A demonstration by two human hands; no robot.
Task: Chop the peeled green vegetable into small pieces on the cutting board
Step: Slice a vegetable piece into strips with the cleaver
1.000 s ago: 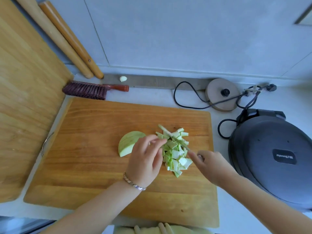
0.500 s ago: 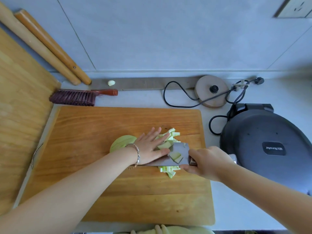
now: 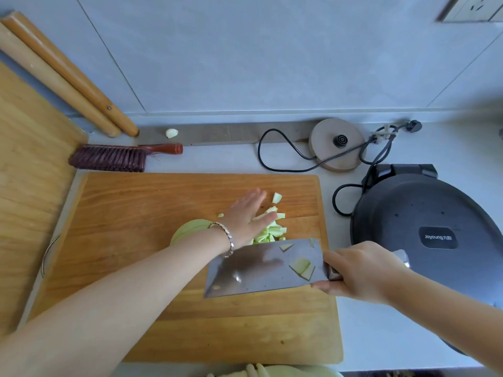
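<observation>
Close by, the right hand [image 3: 362,270] grips a big knife [image 3: 258,270] with green bits [image 3: 300,265] stuck on.
Just past it, the left hand [image 3: 246,213] lies flat, fingers straight, on the cut green pieces [image 3: 273,231]; the uncut half [image 3: 190,227] sits by that wrist on the cutting board [image 3: 130,213].

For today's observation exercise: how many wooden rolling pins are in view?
2. Both lean against the wall, far left: the pale pin, the darker pin beside it. None look hidden.

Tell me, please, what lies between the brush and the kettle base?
In the head view: bare counter and the black cord looping from the kettle base.
</observation>
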